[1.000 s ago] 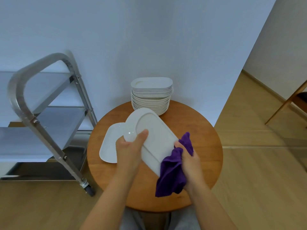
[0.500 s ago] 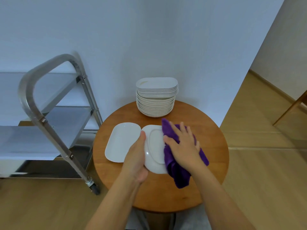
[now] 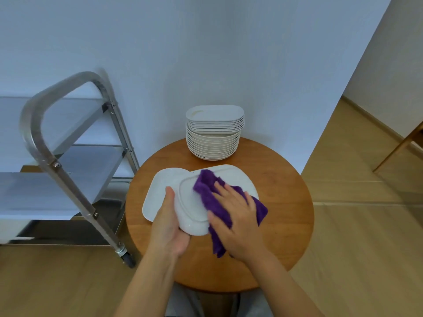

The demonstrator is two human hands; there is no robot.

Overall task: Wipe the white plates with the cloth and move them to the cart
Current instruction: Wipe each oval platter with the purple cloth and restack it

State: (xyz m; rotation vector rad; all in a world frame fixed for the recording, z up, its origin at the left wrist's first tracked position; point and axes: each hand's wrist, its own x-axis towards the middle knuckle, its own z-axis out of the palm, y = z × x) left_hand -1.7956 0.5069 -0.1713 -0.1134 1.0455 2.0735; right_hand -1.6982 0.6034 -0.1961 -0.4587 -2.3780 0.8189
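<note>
My left hand (image 3: 169,223) grips the near left edge of a white oblong plate (image 3: 191,202), held underside up above the table. My right hand (image 3: 238,216) presses a purple cloth (image 3: 206,186) flat against that plate with spread fingers. A second white plate (image 3: 155,193) lies flat on the round wooden table (image 3: 279,202), partly under the held one. A tall stack of white plates (image 3: 214,133) stands at the table's far edge by the wall. The steel cart (image 3: 57,156) stands to the left, its shelves bare.
The cart's tubular frame and a caster (image 3: 126,257) stand close to the table's left side. A wall corner rises behind the table. A wooden chair leg (image 3: 398,147) shows at the far right on the wood floor.
The plate was turned over from face up to underside up. My right hand moved from its right edge onto it, and the cloth now lies spread across the plate.
</note>
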